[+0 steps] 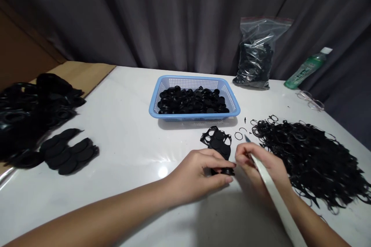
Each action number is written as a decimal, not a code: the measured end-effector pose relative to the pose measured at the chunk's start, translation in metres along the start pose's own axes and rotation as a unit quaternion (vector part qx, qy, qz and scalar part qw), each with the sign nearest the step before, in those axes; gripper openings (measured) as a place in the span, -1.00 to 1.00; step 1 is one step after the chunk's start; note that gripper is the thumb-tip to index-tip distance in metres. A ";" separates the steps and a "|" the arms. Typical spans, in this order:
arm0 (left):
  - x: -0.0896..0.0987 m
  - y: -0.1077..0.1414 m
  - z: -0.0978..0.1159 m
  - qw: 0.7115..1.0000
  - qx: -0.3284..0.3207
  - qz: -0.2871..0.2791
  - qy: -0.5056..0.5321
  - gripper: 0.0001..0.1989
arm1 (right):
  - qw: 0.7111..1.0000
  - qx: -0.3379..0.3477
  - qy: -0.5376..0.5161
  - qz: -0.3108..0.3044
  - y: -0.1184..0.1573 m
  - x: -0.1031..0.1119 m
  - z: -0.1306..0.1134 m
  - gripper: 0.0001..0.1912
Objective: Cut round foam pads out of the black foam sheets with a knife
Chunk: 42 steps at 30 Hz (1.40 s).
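Head view: knife (272, 197), black rubber disc (227, 171)

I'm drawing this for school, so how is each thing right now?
left hand: pinching a black disc
right hand: gripping a white-handled craft knife
blue plastic basket: full of black discs
plastic zip bag: stuffed with black pieces
green bottle: capped
eyeglasses: lying on the table
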State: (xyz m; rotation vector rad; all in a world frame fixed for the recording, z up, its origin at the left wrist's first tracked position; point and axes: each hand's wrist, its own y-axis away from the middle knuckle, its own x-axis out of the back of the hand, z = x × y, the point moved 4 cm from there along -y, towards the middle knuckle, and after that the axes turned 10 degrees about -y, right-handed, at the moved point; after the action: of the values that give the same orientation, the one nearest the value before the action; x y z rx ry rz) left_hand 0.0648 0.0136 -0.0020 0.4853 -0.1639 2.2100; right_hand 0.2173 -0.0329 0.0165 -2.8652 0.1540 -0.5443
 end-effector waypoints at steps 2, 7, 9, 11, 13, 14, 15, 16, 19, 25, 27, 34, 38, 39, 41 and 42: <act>0.001 0.000 0.000 1.000 0.006 0.005 0.016 -0.72 | 0.997 0.021 0.036 0.065 -0.005 0.011 0.004 -0.88; 0.004 0.001 -0.004 0.995 0.060 0.018 0.081 -0.68 | 0.994 0.002 0.070 0.089 -0.012 0.029 0.006 -0.82; 0.004 0.002 -0.006 0.991 0.076 0.017 0.113 -0.67 | 0.999 0.022 0.048 0.015 -0.012 0.023 0.002 -0.85; 0.003 0.002 -0.006 0.988 0.073 0.008 0.137 -0.67 | 0.998 0.048 0.022 -0.047 -0.010 0.014 -0.001 -0.88; 0.002 0.002 -0.005 0.988 0.053 -0.002 0.142 -0.69 | 0.995 0.061 0.009 -0.081 -0.007 0.006 -0.001 -0.89; 0.002 0.002 -0.004 0.990 0.041 -0.006 0.136 -0.70 | 0.994 0.063 0.007 -0.089 -0.005 0.004 0.001 -0.89; 0.003 0.002 -0.004 0.991 0.030 -0.008 0.128 -0.70 | 0.993 0.065 0.005 -0.097 -0.004 0.002 0.003 -0.88; 0.003 0.002 -0.004 0.993 0.022 -0.008 0.120 -0.70 | 0.993 0.067 0.002 -0.100 -0.003 0.001 0.005 -0.86; 0.003 0.002 -0.005 0.994 0.016 -0.013 0.106 -0.66 | 0.990 0.094 -0.008 -0.108 -0.001 0.001 0.009 -0.79; 0.001 0.002 -0.008 0.993 0.032 -0.026 0.112 -0.64 | 0.974 0.173 0.053 -0.134 0.001 0.004 0.006 -0.75; 0.000 0.002 -0.008 0.992 0.032 -0.032 0.115 -0.65 | 0.971 0.184 0.077 -0.132 0.002 0.003 0.004 -0.77; 0.012 0.001 -0.008 0.987 0.077 0.024 0.138 -0.68 | 0.971 0.040 0.237 0.002 -0.015 0.026 0.023 -0.75; 0.062 -0.007 -0.009 0.968 0.081 0.196 0.131 -0.74 | 0.928 -0.094 0.359 0.021 -0.025 0.047 0.055 -0.56; 0.077 -0.008 -0.010 0.959 0.082 0.243 0.123 -0.74 | 0.920 -0.113 0.375 0.009 -0.026 0.050 0.061 -0.56; 0.101 -0.011 -0.014 0.938 0.093 0.309 0.125 -0.72 | 0.909 -0.140 0.392 -0.009 -0.026 0.051 0.070 -0.57; 0.109 -0.012 -0.016 0.931 0.106 0.322 0.136 -0.72 | 0.906 -0.147 0.396 -0.015 -0.026 0.051 0.073 -0.58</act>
State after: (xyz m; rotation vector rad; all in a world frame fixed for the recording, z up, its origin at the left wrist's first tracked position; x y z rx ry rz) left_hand 0.0072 0.1042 0.0263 0.2485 0.0835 2.9355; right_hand 0.2930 -0.0003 -0.0260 -2.7168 0.3421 -1.7976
